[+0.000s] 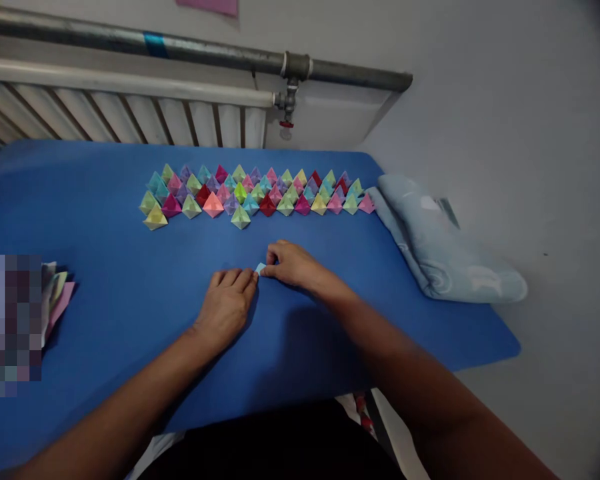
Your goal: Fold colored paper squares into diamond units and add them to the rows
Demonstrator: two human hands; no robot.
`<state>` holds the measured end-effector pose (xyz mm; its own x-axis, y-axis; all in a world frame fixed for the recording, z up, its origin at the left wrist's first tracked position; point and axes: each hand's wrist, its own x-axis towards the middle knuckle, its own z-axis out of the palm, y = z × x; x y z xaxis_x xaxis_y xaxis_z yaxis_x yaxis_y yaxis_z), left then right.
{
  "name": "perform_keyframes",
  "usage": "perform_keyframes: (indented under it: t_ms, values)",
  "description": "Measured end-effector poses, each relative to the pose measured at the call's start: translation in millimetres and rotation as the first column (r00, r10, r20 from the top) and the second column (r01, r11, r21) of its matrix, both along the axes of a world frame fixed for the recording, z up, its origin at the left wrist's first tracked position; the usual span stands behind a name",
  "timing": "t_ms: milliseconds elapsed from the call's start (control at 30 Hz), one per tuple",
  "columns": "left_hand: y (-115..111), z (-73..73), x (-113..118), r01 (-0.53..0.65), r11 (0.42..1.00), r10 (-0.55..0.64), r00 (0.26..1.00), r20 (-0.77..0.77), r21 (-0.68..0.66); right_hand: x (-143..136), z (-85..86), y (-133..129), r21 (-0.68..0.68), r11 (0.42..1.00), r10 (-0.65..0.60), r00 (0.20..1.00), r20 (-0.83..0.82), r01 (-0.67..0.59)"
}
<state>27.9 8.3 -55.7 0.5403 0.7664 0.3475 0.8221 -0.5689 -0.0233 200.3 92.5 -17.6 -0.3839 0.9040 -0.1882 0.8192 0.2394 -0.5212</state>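
A small light-blue piece of paper (pixel 261 268) lies on the blue table (pixel 130 287), between my two hands. My left hand (pixel 229 300) rests palm down with its fingers close together, its fingertips at the paper's left edge. From the right, my right hand (pixel 291 263) pinches the paper between thumb and curled forefinger. Beyond my hands, several folded paper pieces (pixel 213 205) in many colours stand in rows. A pale green one (pixel 241 217) and a yellow one (pixel 155 218) sit nearer to me than the other rows.
A folded light-blue blanket (pixel 430 247) lies at the table's right edge. Coloured paper sheets (pixel 63 307) are at the far left, beside a blurred block. Behind the table are a white radiator (pixel 175 120) and a metal pipe (pixel 220 53) with a red-handled valve.
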Motion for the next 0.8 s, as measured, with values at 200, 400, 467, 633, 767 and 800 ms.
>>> perform_keyframes:
  t_ms: [200, 400, 467, 633, 767, 800]
  values:
    - [-1.4, -0.1, 0.0, 0.008, 1.000, -0.008, 1.000, 0.006, 0.028, 5.7, -4.3, 7.3, -0.028, 0.998, 0.046, 0.998, -0.035, -0.047]
    - [0.4, 0.9, 0.8, 0.015, 0.999, -0.015, 1.000, -0.010, 0.046, 7.3, 2.2, -0.4, 0.003, 0.995, 0.097, 0.995, -0.015, -0.097]
    - [-0.3, -0.1, 1.9, 0.010, 0.998, -0.009, 1.000, -0.002, 0.066, 8.1, 6.5, -1.6, 0.010, 0.992, 0.125, 0.992, -0.003, -0.125]
    - [-0.5, -6.2, 2.7, -0.025, 0.998, 0.021, 0.996, 0.083, 0.056, 11.1, 8.9, -1.1, 0.068, 0.973, 0.220, 0.975, 0.032, -0.222]
    - [13.3, -4.5, -2.7, -0.062, 0.990, 0.098, 0.952, 0.291, -0.129, 15.4, 1.0, -7.0, 0.108, 0.980, 0.167, 0.986, -0.013, -0.164]
    - [19.6, -2.5, -4.4, -0.050, 0.981, 0.113, 0.932, 0.345, -0.188, 16.7, -1.4, -9.2, 0.129, 0.980, 0.153, 0.988, -0.030, -0.148]
